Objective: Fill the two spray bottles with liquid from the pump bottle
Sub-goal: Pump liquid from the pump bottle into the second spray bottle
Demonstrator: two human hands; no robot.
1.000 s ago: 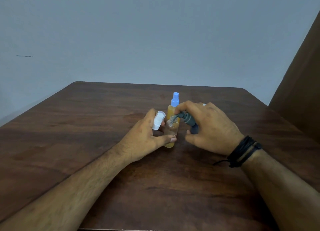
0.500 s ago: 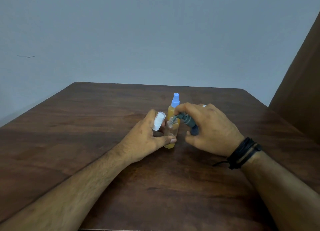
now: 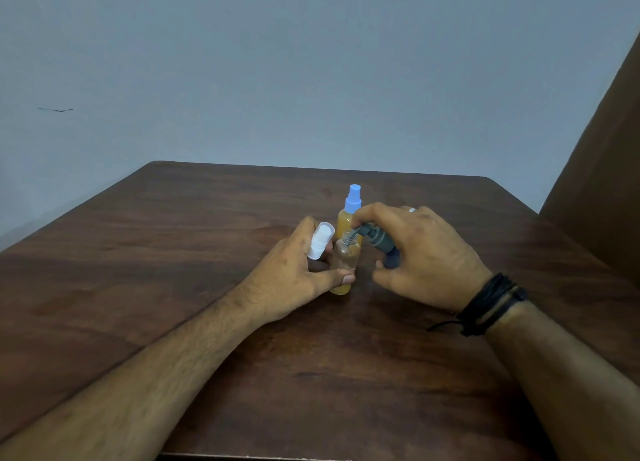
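Note:
A clear uncapped spray bottle [image 3: 343, 263] stands on the wooden table [image 3: 194, 252], with a little orange liquid at its bottom. My left hand [image 3: 294, 273] grips this bottle, and a white spray cap [image 3: 320, 240] is held between its fingers. My right hand [image 3: 419, 256] holds the tilted grey pump bottle [image 3: 377, 241], forefinger on the pump head, whose nozzle points into the open bottle's mouth. Behind them stands a second spray bottle [image 3: 348, 218] with a blue cap, full of orange liquid.
The dark table's far edge runs near a grey wall. A brown panel [image 3: 602, 169] rises at the right. A black cord bracelet [image 3: 491, 303] is on my right wrist.
Nothing has visibly moved; both hands keep their hold and the nozzle stays at the open bottle's mouth.

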